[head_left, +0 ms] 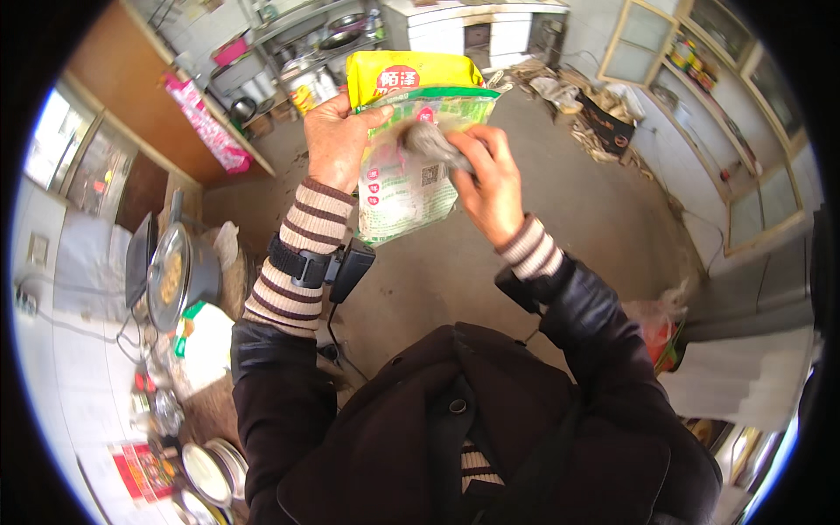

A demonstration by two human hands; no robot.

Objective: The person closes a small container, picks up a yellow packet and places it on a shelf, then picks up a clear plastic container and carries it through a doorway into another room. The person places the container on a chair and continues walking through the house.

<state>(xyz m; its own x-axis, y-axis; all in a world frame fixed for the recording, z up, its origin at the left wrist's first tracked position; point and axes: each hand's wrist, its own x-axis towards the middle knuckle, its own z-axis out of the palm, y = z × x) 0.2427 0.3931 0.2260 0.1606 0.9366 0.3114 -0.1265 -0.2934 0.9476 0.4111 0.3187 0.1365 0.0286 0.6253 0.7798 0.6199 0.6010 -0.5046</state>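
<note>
My left hand (pixel 337 144) grips the left edge of a printed plastic bag (pixel 407 197), its thumb lying across the front. The bag's lower part is whitish and see-through, with a green band along its upper edge. Behind that band stands a bright yellow panel (pixel 455 68); I cannot tell whether it belongs to the same bag. In front of the bag, my right hand (pixel 490 179) is closed around a grey, rounded, wad-like thing (pixel 429 144), blurred and partly covered by the fingers. Whether this touches the bag is unclear.
Left of me, a counter carries a large pot with a glass lid (pixel 171 271), a white-and-green bag (pixel 203 337) and white bowls (pixel 208 472). Metal shelves (pixel 341 39) with pans stand far off. Firewood and a dark cardboard box (pixel 608 122) lie at the far right.
</note>
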